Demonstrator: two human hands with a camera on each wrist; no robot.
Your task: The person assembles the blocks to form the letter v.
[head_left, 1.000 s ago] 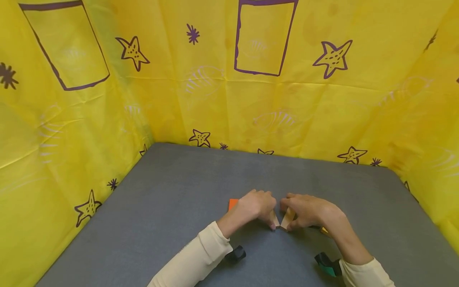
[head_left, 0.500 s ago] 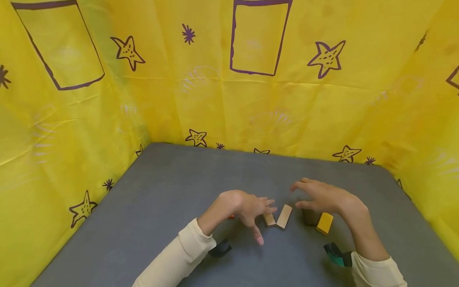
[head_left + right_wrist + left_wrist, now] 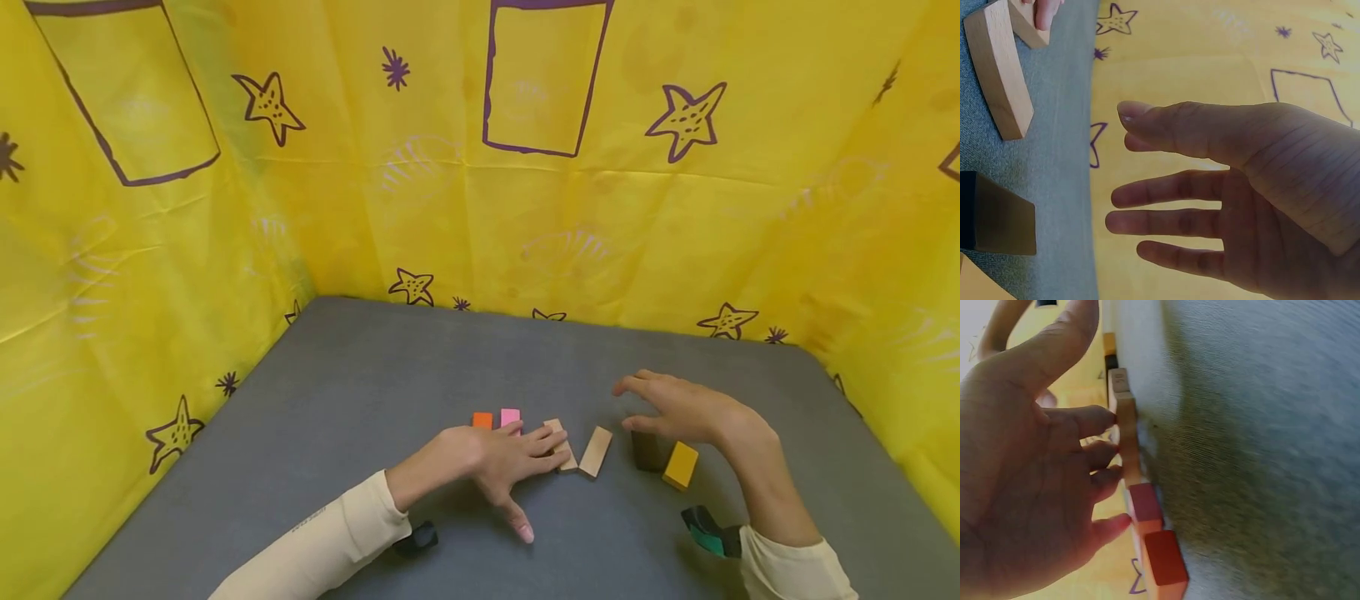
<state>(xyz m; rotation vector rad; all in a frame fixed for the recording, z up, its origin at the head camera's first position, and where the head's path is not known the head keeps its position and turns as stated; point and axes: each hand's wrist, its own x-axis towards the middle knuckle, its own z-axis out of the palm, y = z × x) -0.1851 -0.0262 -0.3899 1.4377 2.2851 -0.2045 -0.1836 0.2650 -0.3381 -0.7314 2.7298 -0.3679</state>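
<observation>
Two plain wooden blocks (image 3: 596, 452) lie on the grey table in a V, their near ends close together. My left hand (image 3: 504, 463) is spread, its fingertips on the left wooden block (image 3: 562, 448) and the little finger by a pink block (image 3: 511, 417). In the left wrist view, straight fingers (image 3: 1100, 453) meet that wooden block (image 3: 1127, 437). An orange block (image 3: 482, 420) stands left of the pink one. My right hand (image 3: 686, 407) hovers, holding nothing, above a dark block (image 3: 647, 451); a yellow block (image 3: 680, 465) is beside it. The right wrist view shows its fingers (image 3: 1172, 222) extended and apart.
The grey table (image 3: 390, 358) is bounded at the back and sides by yellow cloth (image 3: 337, 208) with starfish drawings. Black straps (image 3: 416, 539) are at both wrists, the right one with a green part (image 3: 707, 542).
Both hands have let go of the wooden blocks they held a second ago. The left hand has shifted left and spread its fingers; the right has risen and moved right, uncovering the yellow block.
</observation>
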